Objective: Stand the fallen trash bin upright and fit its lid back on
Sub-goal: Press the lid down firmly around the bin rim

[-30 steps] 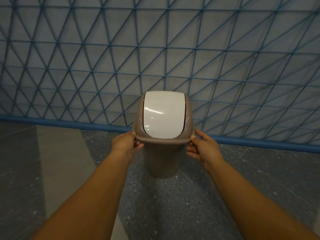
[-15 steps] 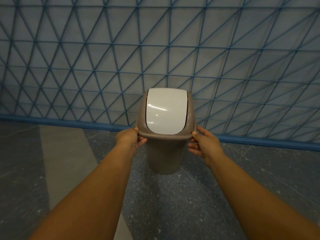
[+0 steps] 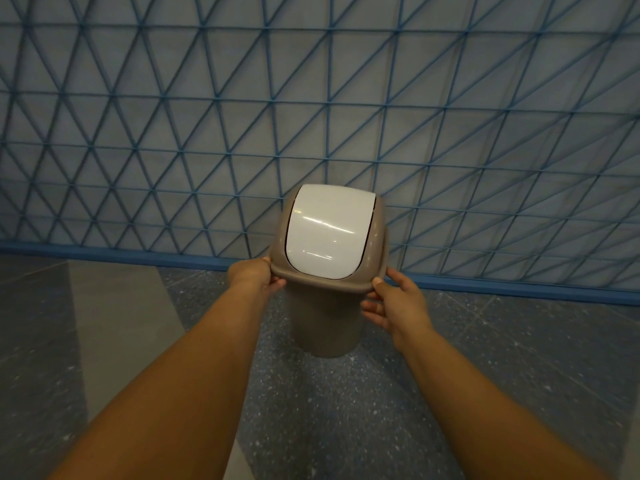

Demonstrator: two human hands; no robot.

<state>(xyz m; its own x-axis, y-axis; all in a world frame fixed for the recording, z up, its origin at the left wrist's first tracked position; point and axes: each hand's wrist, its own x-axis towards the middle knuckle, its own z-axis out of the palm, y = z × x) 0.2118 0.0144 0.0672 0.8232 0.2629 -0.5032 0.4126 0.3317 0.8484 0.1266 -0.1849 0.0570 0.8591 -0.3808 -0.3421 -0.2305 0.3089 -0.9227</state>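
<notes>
A taupe plastic trash bin [image 3: 325, 327] stands upright on the speckled floor, close to the wall. Its lid [image 3: 374, 233], a taupe frame with a glossy white swing flap [image 3: 329, 233], sits on top of the bin, tilted slightly to the right. My left hand [image 3: 251, 277] grips the lid's lower left rim, thumb on top. My right hand [image 3: 394, 303] holds the lower right rim, thumb on the edge and fingers curled below it. Both forearms reach in from the bottom of the view.
A grey wall with a blue triangular lattice [image 3: 311, 116] rises right behind the bin, ending in a blue baseboard [image 3: 138, 258]. The floor is dark speckled tile [image 3: 346, 410], with a lighter grey strip [image 3: 121, 323] to the left.
The lid has rotated slightly clockwise, so its right side sits lower. Both hands stay on the rim and have shifted a little with it.
</notes>
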